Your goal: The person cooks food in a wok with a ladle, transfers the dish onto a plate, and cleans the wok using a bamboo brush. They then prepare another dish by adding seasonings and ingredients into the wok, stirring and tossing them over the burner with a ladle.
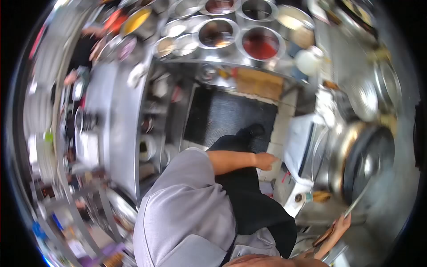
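My left hand (266, 161) hangs in front of my dark apron, above the floor, with its fingers curled in and nothing seen in them. At the lower right, my right hand (341, 224) is wrapped round the long handle of a metal ladle (359, 198). The ladle's round bowl (370, 165) lies inside a dark wok (381, 149) on the right. A wooden handle (323, 236) shows just beside my right hand; what it belongs to is unclear.
Metal pots of sauce (261, 43) stand on the counter ahead. A black mat (231, 111) covers the floor. To the left runs a steel counter (122, 115) with shelves below. A white-sided bin (299, 142) stands near the wok. Another person's hand (71, 78) shows far left.
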Tool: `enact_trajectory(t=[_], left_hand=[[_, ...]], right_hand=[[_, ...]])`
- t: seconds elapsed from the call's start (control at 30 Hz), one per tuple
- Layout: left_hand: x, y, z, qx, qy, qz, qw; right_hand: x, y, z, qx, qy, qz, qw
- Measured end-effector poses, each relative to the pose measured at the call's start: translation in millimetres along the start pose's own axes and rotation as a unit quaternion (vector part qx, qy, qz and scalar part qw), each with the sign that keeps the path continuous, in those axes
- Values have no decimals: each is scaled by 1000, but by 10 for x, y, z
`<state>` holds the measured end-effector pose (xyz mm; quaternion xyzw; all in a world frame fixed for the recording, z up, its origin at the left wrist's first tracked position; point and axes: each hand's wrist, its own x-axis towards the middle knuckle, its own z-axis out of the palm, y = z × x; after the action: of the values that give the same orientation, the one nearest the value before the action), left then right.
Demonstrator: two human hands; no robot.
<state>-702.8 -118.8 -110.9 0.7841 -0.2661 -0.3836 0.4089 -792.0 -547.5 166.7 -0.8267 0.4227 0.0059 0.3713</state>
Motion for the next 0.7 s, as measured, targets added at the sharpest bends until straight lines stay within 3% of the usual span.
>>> enact_trajectory(t=[0.07,0.1,0.13,0.17,0.2,0.23,0.27,0.3,0.33,0.37,0.4,0.43,0.47,0.57,0.67,0.7], left_hand=[[-539,-213,-485,-78,161,-57,982],[-940,-315,-773,-124,247,-84,957],[-1261,-596,-841,-94,368,-99,920],[-1554,-847,-832,-95,504,-131,849],[-2092,-799,-1008,-122,453,-285,836],[-2401,-1289,-791,-143,556,-261,776],[-2690,-1683,-641,-70,627,-322,706],[-3019,-2288,-324,-184,641,-363,651],[-3331,-2477,-170,-264,645,-431,573],[-3671,-2498,-60,-449,628,-416,481],[-3834,-2255,-87,-485,665,-437,363],[-4003,-2401,153,-493,680,-423,340],[-4228,-2579,356,-504,688,-413,321],[-4574,-2769,492,-540,712,-341,292],[-4620,-3383,248,-507,764,-343,206],[-4679,-3520,84,-541,769,-293,175]], right_hand=[[130,61,70,-76,52,-19,996],[107,85,41,-56,26,17,998],[-19,-35,74,-41,1,55,998],[-176,-131,101,48,-3,71,996],[-406,-283,-4,134,-2,91,987],[-334,-327,-65,170,-33,87,981],[-254,-346,-108,209,-58,83,973],[-163,-376,-132,248,-82,80,962],[-61,-420,-96,227,-106,69,966],[53,-342,-9,190,-61,27,980],[201,-111,73,152,-15,-16,988],[324,44,123,118,28,-61,991],[-243,-609,500,-24,22,36,999],[21,-304,479,-84,44,36,995],[71,-212,515,-114,70,40,990],[21,-295,547,-113,78,44,990]])
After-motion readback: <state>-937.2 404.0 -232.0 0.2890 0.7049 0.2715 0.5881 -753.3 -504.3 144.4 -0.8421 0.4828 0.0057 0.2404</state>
